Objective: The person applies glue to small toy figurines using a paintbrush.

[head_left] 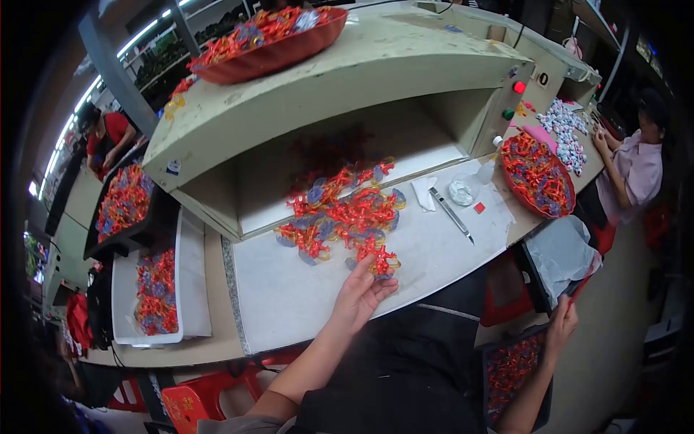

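My left hand [359, 293] is closed at the near edge of the pile, its fingertips on a small red plastic figure [383, 262] with clear yellow and purple parts. Beyond it, a heap of the same small figures [347, 217] spreads over the white work surface and into the opening of a cream-coloured booth. Off to the right, below the table edge, my right hand [562, 325] has its fingers curled beside a black bin lined with a clear plastic bag [567, 249]. What those fingers hold, if anything, is too small to make out.
A craft knife [452, 215], a small clear dish [463, 190] and white tissue [424, 194] lie right of the heap. Filled red bowls stand on the booth [271, 54] and at right [537, 173]. A white bin [194, 289] stands left. Co-workers sit on both sides.
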Motion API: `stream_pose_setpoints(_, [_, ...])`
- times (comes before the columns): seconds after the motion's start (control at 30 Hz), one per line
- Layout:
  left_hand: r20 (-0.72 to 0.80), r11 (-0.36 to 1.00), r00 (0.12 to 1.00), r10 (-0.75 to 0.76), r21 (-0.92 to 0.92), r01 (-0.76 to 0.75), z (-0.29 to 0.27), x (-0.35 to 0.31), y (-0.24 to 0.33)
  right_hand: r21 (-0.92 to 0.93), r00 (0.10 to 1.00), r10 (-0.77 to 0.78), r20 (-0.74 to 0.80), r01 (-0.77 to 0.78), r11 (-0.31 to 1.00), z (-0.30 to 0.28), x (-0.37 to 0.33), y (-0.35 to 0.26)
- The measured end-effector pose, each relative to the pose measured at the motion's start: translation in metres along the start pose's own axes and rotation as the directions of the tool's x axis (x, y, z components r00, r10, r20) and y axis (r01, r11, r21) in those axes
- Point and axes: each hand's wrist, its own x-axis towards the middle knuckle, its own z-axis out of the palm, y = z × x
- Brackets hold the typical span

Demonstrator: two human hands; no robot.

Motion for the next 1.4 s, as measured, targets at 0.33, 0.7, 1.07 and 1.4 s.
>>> stream_pose_setpoints(0.33, [-0.101, 0.966, 0.986, 0.133, 0.235, -0.107, 0.016, 0.011, 0.024, 0.909, 0.894, -0.441, 0.083, 0.113, 0.401, 0.114, 0.006, -0.237])
stream_pose_setpoints(0.7, [-0.061, 0.959, 0.996, 0.070, 0.280, -0.050, 0.005, 0.009, 0.021, 0.655, 0.693, -0.663, 0.281, 0.367, 0.661, 0.093, 0.031, -0.304])
stream_pose_setpoints(1.07, [-0.195, 0.932, 0.962, 0.192, 0.343, -0.117, -0.009, 0.004, 0.012, 0.760, -0.087, -0.789, 0.608, 0.353, 0.546, 0.232, -0.069, -0.513])
stream_pose_setpoints(1.4, [-0.004, 0.994, 1.000, 0.004, 0.110, -0.004, -0.003, 0.007, 0.014, 0.803, -0.096, -0.852, 0.515, 0.404, 0.439, 0.177, -0.088, -0.475])
